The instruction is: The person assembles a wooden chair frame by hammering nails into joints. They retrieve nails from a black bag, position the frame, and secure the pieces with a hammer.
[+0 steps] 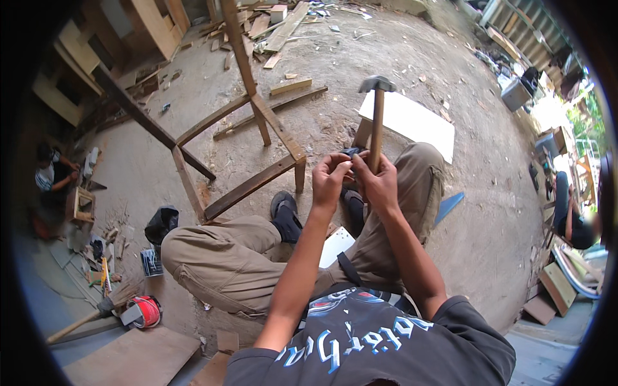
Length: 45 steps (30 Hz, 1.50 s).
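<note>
My left hand [330,182] is closed in a pinch on a small dark thing [351,152], too small to make out. Right beside it, my right hand [380,184] grips the wooden handle of a hammer [378,119], which stands upright with its metal head at the top. The right hand's fingertips also meet the small dark thing, between the two hands. Both hands are held above my lap, in front of my right knee. Just beyond them is a white board [415,125], raised off the ground at its near left corner by a wooden piece.
A bare wooden chair frame [251,172] stands ahead on the left. Wood scraps [273,32] are strewn at the far side. Near the left lie a black bag [161,223], a red can [145,312] and a broom [116,297]. One person sits at far left, another at far right.
</note>
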Available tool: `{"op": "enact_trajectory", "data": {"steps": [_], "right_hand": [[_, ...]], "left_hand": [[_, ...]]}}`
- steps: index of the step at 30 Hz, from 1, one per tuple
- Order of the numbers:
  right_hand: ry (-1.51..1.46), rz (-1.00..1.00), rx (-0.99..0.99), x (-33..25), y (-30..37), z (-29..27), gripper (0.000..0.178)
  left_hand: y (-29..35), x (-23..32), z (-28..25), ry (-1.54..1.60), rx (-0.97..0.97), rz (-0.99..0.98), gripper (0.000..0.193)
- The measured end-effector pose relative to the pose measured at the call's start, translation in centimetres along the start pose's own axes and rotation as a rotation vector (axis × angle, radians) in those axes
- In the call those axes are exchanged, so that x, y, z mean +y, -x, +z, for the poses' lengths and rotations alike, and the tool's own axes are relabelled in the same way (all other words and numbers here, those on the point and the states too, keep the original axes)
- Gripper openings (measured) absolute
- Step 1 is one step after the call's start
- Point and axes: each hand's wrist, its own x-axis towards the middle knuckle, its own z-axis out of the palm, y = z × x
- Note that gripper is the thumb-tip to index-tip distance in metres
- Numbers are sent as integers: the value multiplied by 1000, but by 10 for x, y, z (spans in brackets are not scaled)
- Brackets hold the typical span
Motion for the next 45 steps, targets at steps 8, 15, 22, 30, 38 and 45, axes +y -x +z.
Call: {"op": "enact_trajectory", "data": {"steps": [8, 15, 22, 30, 38, 45], "right_hand": [[69, -21, 9, 1, -4, -30, 25], [-51, 0, 82, 11, -2, -39, 38], [-237, -98, 280, 24, -11, -61, 34], [-444, -92, 410, 8, -17, -88, 27], [-448, 58, 582, 28, -23, -129, 18], [-245, 166, 797, 59, -26, -172, 24]], "left_hand": [[17, 16, 18, -552, -124, 103, 17], [15, 16, 33, -935, -95, 248, 18], [-5, 23, 62, -815, 14, 215, 16], [-68, 17, 124, -807, -43, 218, 21], [-131, -82, 170, -1096, -111, 240, 18], [-169, -191, 160, -1499, -354, 341, 13]]}}
